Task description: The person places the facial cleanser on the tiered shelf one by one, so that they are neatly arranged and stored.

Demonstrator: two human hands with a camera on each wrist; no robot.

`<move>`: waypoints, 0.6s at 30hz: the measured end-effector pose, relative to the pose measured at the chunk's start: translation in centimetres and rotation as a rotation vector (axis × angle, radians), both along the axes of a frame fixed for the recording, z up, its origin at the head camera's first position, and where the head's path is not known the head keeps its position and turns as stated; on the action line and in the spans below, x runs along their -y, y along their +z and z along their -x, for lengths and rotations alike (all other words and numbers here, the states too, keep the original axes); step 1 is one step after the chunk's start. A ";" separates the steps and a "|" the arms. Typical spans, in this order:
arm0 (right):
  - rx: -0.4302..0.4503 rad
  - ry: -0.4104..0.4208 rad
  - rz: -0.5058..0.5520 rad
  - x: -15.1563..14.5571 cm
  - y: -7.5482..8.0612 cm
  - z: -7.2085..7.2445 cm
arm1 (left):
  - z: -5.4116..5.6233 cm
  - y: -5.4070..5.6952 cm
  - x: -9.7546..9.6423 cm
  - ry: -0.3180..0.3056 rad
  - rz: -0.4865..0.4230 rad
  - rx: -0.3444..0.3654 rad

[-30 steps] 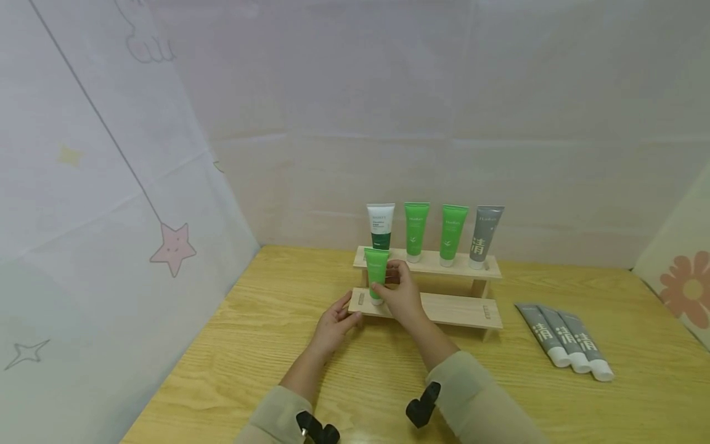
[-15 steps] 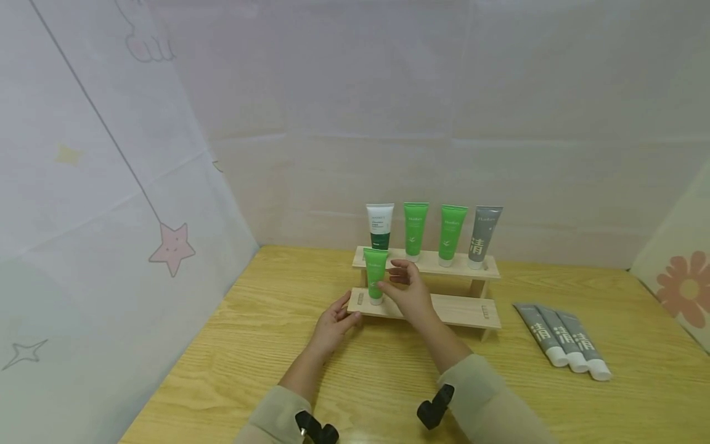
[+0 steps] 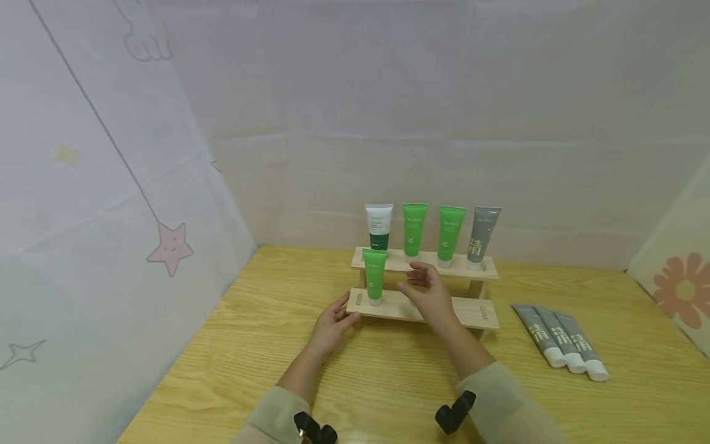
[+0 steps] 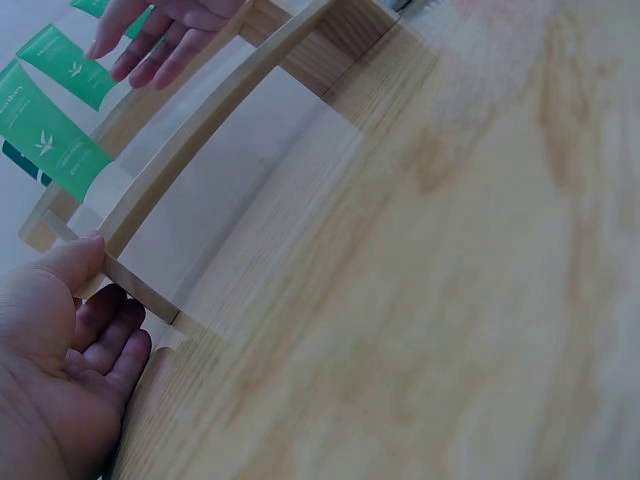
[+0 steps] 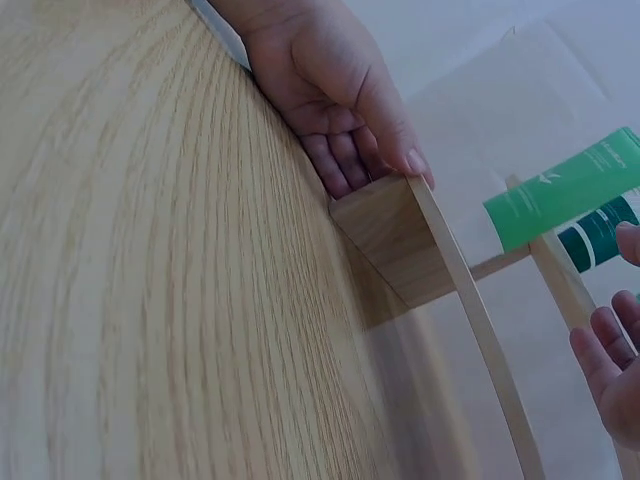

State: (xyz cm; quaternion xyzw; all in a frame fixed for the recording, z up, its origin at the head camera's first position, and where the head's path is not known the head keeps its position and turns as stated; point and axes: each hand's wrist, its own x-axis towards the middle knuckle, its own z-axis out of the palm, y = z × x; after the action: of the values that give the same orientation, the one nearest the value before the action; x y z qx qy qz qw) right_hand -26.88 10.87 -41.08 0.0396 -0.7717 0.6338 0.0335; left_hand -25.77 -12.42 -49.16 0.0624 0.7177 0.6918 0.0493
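Observation:
A two-step wooden display stand (image 3: 468, 310) stands on the table. My left hand (image 3: 330, 328) holds the left end of its lower step; the thumb lies on the board's edge and the fingers curl by the side panel, as the right wrist view shows. A small green tube (image 3: 375, 275) stands upright on its white cap at the left of that step. My right hand (image 3: 434, 300) is apart from the tube, to its right above the lower step, fingers loosely bent with nothing in them. On the upper step stand a white-and-green tube (image 3: 379, 223), two green tubes (image 3: 415, 227) and a grey tube (image 3: 483, 235).
Three grey tubes (image 3: 560, 340) with white caps lie side by side on the wood-grain table (image 3: 222, 364), right of the stand. A pale printed cloth (image 3: 355, 123) hangs behind and at the sides.
My right hand has let go of the small green tube and moved to the right, away from it. The tube stays standing; my left hand keeps its place on the stand.

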 end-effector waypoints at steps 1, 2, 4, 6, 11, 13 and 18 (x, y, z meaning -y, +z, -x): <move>0.000 -0.008 -0.008 -0.3 0.0 0.0 | 0.0 0.0 0.0 -0.001 0.002 -0.002; 0.000 -0.015 -0.012 -0.5 -0.1 0.0 | 0.0 0.0 0.0 -0.001 0.003 -0.001; 0.000 -0.027 -0.025 -1.1 -0.1 -0.1 | 0.0 0.0 0.1 0.000 0.003 0.001; -0.001 -0.036 -0.033 -1.7 -0.2 -0.2 | 0.0 -0.1 0.1 -0.003 0.011 -0.004; -0.005 -0.050 -0.061 -3.5 -0.4 -0.7 | 0.1 -0.2 0.1 0.001 0.014 -0.001; -0.012 -0.059 -0.067 -4.2 -0.4 -0.9 | 0.1 -0.1 0.0 0.005 0.009 0.001; -0.024 -0.089 -0.073 -5.7 -0.4 -1.3 | 0.1 -0.2 0.1 0.006 0.022 -0.007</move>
State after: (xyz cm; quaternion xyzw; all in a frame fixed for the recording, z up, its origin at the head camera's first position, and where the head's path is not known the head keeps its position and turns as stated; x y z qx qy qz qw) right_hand -25.54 16.56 -41.46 0.0141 -0.7948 0.6027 0.0697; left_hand -25.86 -12.49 -49.31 0.0624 0.7255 0.6839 0.0453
